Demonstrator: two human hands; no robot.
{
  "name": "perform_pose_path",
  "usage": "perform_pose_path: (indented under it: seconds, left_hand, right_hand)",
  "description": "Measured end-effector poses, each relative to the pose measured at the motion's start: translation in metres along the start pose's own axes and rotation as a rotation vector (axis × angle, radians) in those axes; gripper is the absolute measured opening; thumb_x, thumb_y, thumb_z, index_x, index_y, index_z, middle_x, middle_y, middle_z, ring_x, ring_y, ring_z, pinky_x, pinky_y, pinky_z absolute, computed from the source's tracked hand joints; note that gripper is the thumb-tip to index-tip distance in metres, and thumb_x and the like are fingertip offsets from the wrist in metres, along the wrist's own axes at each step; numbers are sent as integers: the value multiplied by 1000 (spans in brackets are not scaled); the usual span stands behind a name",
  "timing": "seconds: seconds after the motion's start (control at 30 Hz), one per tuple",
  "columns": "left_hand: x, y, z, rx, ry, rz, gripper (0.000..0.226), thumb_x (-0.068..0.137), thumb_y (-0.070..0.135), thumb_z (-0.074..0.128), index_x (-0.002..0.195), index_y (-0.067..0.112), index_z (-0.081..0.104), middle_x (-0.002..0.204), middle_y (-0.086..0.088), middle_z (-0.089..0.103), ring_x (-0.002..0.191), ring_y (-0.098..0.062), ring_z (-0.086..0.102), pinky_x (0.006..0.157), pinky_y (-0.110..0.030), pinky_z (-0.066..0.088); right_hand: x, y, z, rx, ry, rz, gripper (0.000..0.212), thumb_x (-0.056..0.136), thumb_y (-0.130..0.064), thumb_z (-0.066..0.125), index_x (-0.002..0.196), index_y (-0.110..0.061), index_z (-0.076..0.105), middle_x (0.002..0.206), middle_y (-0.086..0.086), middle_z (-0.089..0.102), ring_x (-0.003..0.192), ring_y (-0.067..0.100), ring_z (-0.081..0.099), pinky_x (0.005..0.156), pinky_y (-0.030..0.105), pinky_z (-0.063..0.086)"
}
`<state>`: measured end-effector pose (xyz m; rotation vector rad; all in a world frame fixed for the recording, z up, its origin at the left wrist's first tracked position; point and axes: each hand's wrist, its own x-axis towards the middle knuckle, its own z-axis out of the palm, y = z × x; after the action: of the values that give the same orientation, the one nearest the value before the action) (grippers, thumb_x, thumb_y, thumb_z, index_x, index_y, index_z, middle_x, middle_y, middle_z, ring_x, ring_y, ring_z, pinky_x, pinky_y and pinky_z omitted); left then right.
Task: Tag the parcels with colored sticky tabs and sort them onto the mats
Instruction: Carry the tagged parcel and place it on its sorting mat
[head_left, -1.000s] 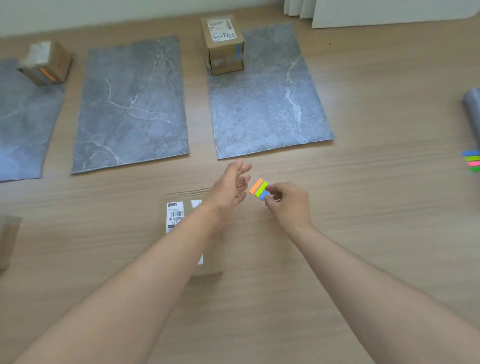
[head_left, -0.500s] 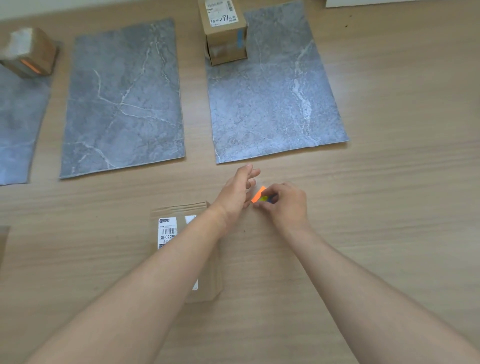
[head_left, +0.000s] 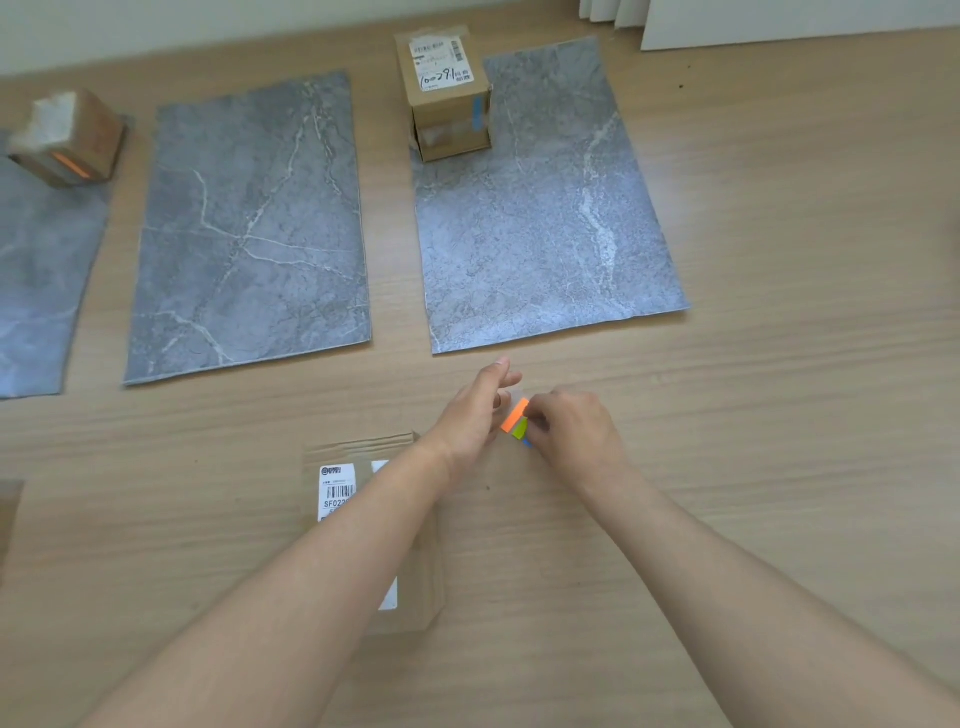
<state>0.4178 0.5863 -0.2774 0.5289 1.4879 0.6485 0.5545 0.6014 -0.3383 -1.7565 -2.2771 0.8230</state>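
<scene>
Right hand: my right hand (head_left: 571, 431) pinches the little pad of sticky tabs (head_left: 517, 422) between thumb and fingertips, orange strip on top, with green and blue below.
Left hand: my left hand (head_left: 475, 410) sits just beside the pad with its fingers reaching out. I cannot tell whether it has the orange tab or only touches it.
How the tabs handle: I judge them thin, featherlight and floppy, likely to curl or cling to skin. I would lift one by its free coloured end and keep the pad pinned at the other.
Flat parcel (head_left: 358, 454): it lies under my left forearm, towards the near edge of the wooden surface (head_left: 779, 415), untagged as far as I see. It looks like stiff, light card, best taken by its long edges.
Right mat (head_left: 545, 234): a box with a blue tab (head_left: 447, 104) stands on its far left corner.
Middle mat (head_left: 249, 234): nothing stands on it.
Left mat (head_left: 36, 286): a box with an orange tab (head_left: 67, 140) stands at its far end.
</scene>
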Motion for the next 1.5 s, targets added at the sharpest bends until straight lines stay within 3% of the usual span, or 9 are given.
perform_pose_path:
  seconds: [0.17,0.37,0.47,0.57,0.97,1.07,1.2,1.37,1.5]
  left_hand:
    - [3,0,0,-6,-15,-8,55,103,54,32,138,19,56,140,-6,53,133,-20,50,105,-26,37]
    - [2,-3,3,13,43,20,48,101,53,42,125,17,63,123,-3,59,120,-17,56,109,-33,40]
    - [-8,-7,5,41,180,122,25,97,30,60,94,6,69,98,-9,68,96,-25,69,88,-38,58]
    - [-30,-2,3,-112,228,126,14,93,11,67,90,-3,70,90,-21,73,82,-27,75,75,-39,63]
    - [-140,-29,-54,-451,123,185,27,87,5,75,105,-15,68,87,-21,73,84,-30,74,81,-36,62]
    - [-167,-53,-67,-449,86,205,29,87,4,74,106,-17,66,88,-21,73,83,-29,74,82,-37,62]
    - [-202,-92,-83,-454,83,229,24,87,3,74,103,-14,68,86,-18,74,78,-27,74,77,-33,62]
    - [-221,-134,-91,-381,133,274,9,88,1,71,92,-8,70,81,-17,73,72,-26,73,73,-34,61]
    - [-210,-176,-93,-74,274,349,5,88,4,72,88,-2,72,82,-18,74,71,-22,71,81,-47,61]
  right_hand:
    - [2,7,-6,120,24,158,14,91,-15,61,97,-13,74,91,6,75,88,30,67,74,38,50]
    - [-4,11,-31,438,277,478,9,91,-19,64,91,-19,73,81,-4,74,84,15,70,79,27,52]
    - [-14,-2,-40,554,391,362,6,89,-18,69,89,-21,74,75,-11,71,75,1,68,71,10,47]
    - [-28,-22,-44,603,417,201,7,91,-14,70,91,-19,75,77,-17,70,76,-6,65,69,6,45]
    - [-112,-98,-22,555,485,-294,10,83,-3,77,91,-9,80,100,4,74,89,12,72,83,19,57]
    - [-146,-116,-10,507,511,-345,13,81,-1,78,91,-8,80,100,2,74,87,14,72,86,15,53]
    - [-188,-131,10,485,489,-369,13,82,-5,78,92,-10,81,104,0,73,89,14,71,82,30,58]
    - [-225,-135,28,500,406,-404,14,79,-8,84,93,-12,82,105,-1,72,90,5,69,79,25,57]
    - [-236,-122,36,473,425,-395,13,81,-13,83,94,-14,80,103,-4,74,94,4,68,80,29,57]
